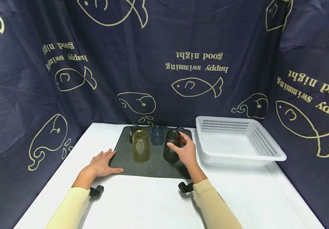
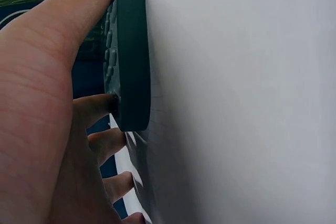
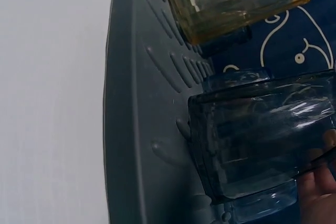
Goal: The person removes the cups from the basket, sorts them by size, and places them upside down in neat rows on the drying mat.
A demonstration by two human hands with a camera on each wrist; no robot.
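Observation:
My right hand (image 1: 188,152) grips a dark grey glass (image 1: 171,152) near its top, thumb on the near side and fingers behind. In the right wrist view the dark glass (image 3: 262,135) has its lower end right at the ribbed mat (image 3: 157,103). On the front left corner of the dark drying mat (image 1: 156,170) rests my left hand (image 1: 101,165), its fingers spread. A tall yellow glass (image 1: 141,151) stands left of the dark one. Behind them are a blue glass (image 1: 157,138), a small dark glass (image 1: 133,130) and another blue glass (image 1: 180,129), mostly hidden.
To the right of the mat sits a white plastic basket (image 1: 207,154) with slotted walls. The white table (image 1: 141,203) carries everything, and a navy curtain (image 1: 153,47) printed with fish hangs behind and at both sides.

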